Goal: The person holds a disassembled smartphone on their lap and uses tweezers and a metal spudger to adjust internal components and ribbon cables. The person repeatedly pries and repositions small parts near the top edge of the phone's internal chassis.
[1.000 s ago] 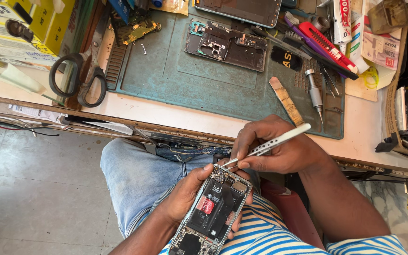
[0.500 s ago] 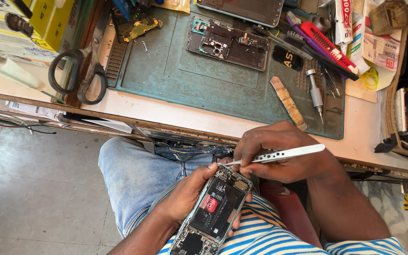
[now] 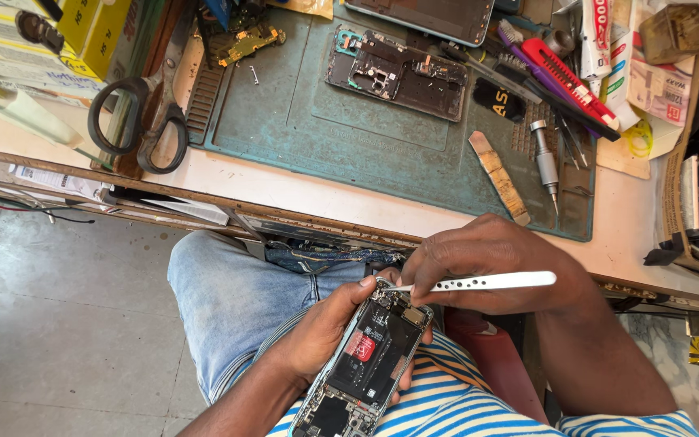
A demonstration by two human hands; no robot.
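My left hand (image 3: 321, 332) grips an opened phone (image 3: 370, 356) over my lap, its back off, dark battery with a red sticker and circuit parts exposed. My right hand (image 3: 487, 263) pinches white tweezers (image 3: 479, 282), held nearly level, with the tip touching the top end of the phone near my left thumb. Both hands sit just below the workbench's front edge, above my jeans and striped shirt.
On the bench lies a green work mat (image 3: 349, 129) carrying a removed phone frame (image 3: 398, 73), a small circuit board (image 3: 244, 44), a screwdriver (image 3: 545, 162) and a wooden-handled tool (image 3: 499, 178). Black scissors (image 3: 143, 121) lie left; yellow boxes (image 3: 74, 32) at far left; tools and tubes clutter the right.
The tweezers have swung from pointing up-right to lying almost level, with the tip staying at the phone's top end. My left hand keeps its hold on the phone.
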